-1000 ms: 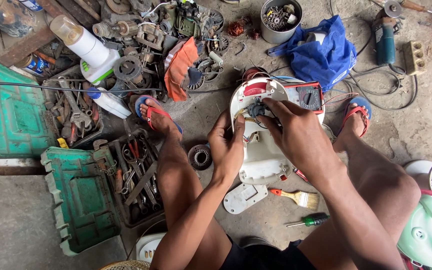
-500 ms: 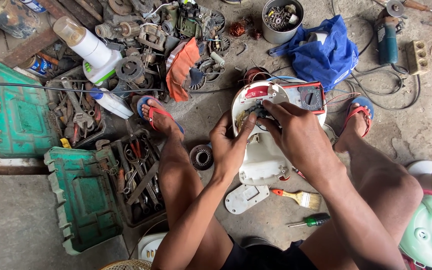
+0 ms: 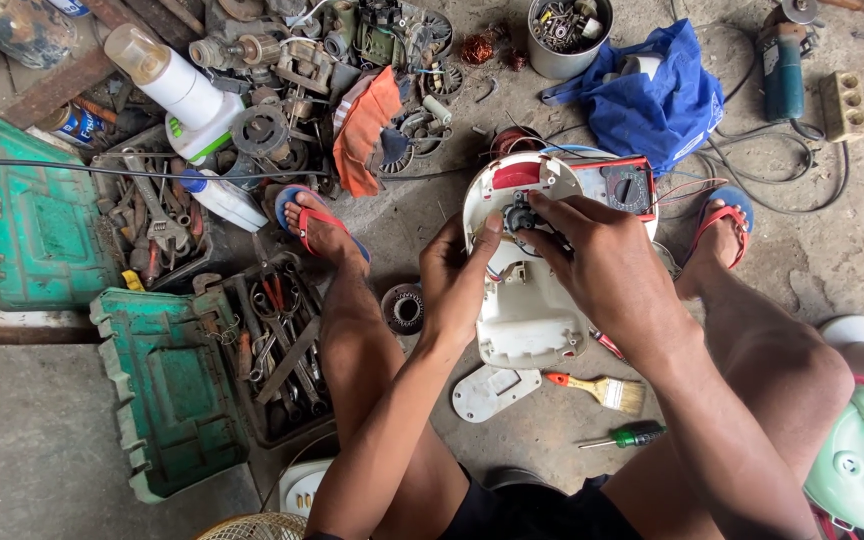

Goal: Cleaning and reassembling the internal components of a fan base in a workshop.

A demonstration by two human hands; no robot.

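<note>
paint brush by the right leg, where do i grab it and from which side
Take the paint brush by its orange handle, the narrow end pointing left toward the white cover plate. It lies flat on the floor, so come from above and pinch across the handle; the bristle end is wide and soft, a poorer grip.

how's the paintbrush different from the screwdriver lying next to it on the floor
The paintbrush has an orange handle and pale bristles; the screwdriver has a green handle and a thin metal shaft. The paintbrush lies nearer the white housing, the screwdriver nearer the person's body. Both lie flat on the concrete, untouched.
</note>
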